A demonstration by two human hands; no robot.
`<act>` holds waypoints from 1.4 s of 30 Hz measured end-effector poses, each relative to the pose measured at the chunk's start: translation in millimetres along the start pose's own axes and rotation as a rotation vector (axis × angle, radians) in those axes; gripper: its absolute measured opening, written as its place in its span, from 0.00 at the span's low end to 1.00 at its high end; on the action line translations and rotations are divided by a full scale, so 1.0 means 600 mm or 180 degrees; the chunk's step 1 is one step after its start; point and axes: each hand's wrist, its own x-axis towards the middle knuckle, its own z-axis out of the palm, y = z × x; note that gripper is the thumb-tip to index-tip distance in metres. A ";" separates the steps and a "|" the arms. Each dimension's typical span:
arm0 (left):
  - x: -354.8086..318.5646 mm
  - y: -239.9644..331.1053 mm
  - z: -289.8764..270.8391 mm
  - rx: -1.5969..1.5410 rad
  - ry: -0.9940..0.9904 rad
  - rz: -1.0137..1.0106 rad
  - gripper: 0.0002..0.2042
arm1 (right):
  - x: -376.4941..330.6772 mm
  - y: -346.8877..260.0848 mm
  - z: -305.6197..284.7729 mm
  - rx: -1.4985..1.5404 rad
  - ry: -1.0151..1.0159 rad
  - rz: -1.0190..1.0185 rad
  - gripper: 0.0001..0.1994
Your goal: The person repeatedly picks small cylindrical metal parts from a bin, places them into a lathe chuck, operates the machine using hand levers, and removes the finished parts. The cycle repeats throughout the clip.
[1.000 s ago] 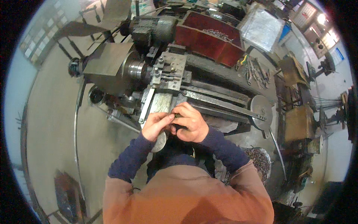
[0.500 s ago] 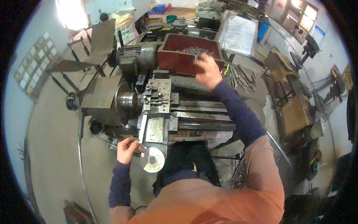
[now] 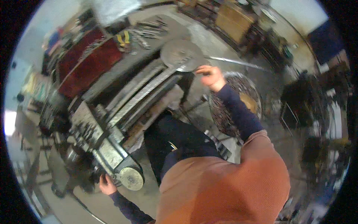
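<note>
A small lathe runs diagonally across the left half of the head view. My left hand (image 3: 108, 185) is at its near end, fingers closed at the end of a long metal lever (image 3: 100, 159), beside a pale round handwheel disc (image 3: 131, 178). Blur softens the exact grip. My right hand (image 3: 212, 78) is stretched out to the right, fingers apart, at the rim of a round grey metal dish (image 3: 169, 50). Several small metal pieces (image 3: 182, 59) lie on that dish. I see nothing held in the right hand, though its palm side is partly hidden.
A dark red box (image 3: 108, 56) of small metal parts stands behind the lathe bed (image 3: 140, 93). Wrenches (image 3: 149, 28) and yellow-handled pliers (image 3: 123, 38) lie beside it. Below my right forearm is a round container of metal chips (image 3: 225, 115).
The view has swung to the right. My right hand has moved from above the red box to the round dish. My left hand has stayed by the lever and handwheel.
</note>
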 end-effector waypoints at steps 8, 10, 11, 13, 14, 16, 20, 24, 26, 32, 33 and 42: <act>0.047 -0.113 -0.029 -0.0087 -0.0684 -0.0081 0.16 | -0.267 0.140 -0.237 -0.1071 0.0378 0.2684 0.18; 0.064 -0.058 -0.011 0.0209 -0.0979 -0.0117 0.17 | -0.323 0.169 -0.244 -0.1098 0.0347 0.3133 0.17; 0.059 -0.030 -0.011 0.0368 -0.1073 -0.0164 0.17 | -0.335 0.178 -0.236 -0.1203 0.0290 0.3157 0.14; 0.045 -0.006 -0.007 0.0589 -0.0798 0.0048 0.17 | -0.338 0.179 -0.223 -0.1289 -0.0302 0.2779 0.12; 0.042 -0.001 -0.008 0.0698 -0.0655 0.0152 0.17 | -0.338 0.178 -0.216 -0.1324 -0.0596 0.2577 0.11; 0.050 -0.030 -0.012 0.0470 -0.0691 0.0195 0.17 | -0.347 0.200 -0.183 -0.1211 -0.0774 0.2903 0.13; 0.063 -0.064 -0.019 0.0505 -0.0808 0.0631 0.17 | -0.366 0.233 -0.137 -0.1173 -0.0878 0.2937 0.16; 0.049 -0.025 -0.012 0.0685 -0.0718 0.0355 0.17 | -0.371 0.225 -0.124 -0.1467 -0.0942 0.2933 0.17; 0.043 -0.014 -0.012 0.0878 -0.0559 0.0265 0.17 | -0.362 0.208 -0.125 -0.1561 -0.0997 0.3024 0.17; 0.065 -0.091 -0.018 0.0349 -0.0632 -0.0241 0.17 | -0.318 0.151 -0.121 -0.1905 -0.1357 0.2956 0.19; 0.057 -0.055 -0.013 0.0340 -0.0684 -0.0145 0.17 | -0.317 0.143 -0.123 -0.1882 -0.1313 0.2906 0.20; 0.037 -0.019 -0.008 0.0324 -0.0427 0.0275 0.17 | -0.324 0.166 -0.131 -0.1740 -0.1179 0.3130 0.18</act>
